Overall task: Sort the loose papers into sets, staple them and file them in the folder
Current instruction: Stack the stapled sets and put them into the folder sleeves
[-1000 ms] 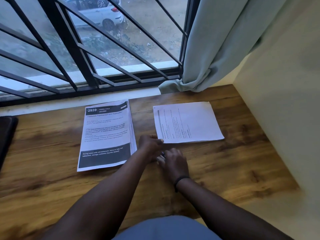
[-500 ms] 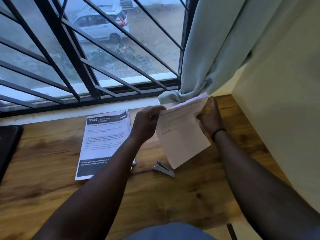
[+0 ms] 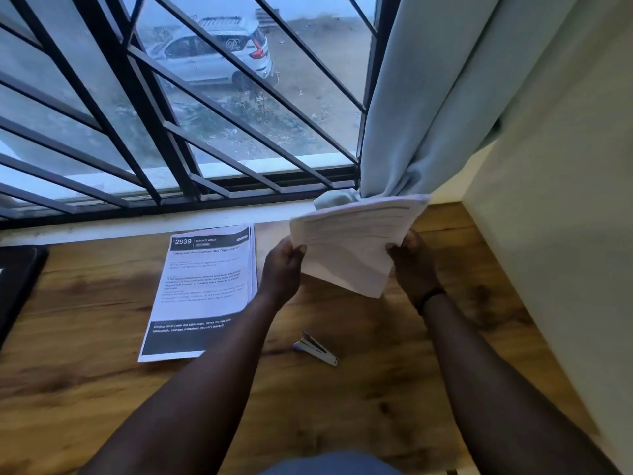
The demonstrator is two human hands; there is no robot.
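- Your left hand [image 3: 284,265] grips the left edge of the paper set [image 3: 349,245], fingers curled round it.
- Your right hand [image 3: 409,265] grips its right edge, so the set hangs between both hands, lifted clear of the wooden desk [image 3: 376,389].
- The stapler [image 3: 315,349] lies on the desk below the set, nearer you.
- The printed stack [image 3: 205,293] lies flat left of the stapler.
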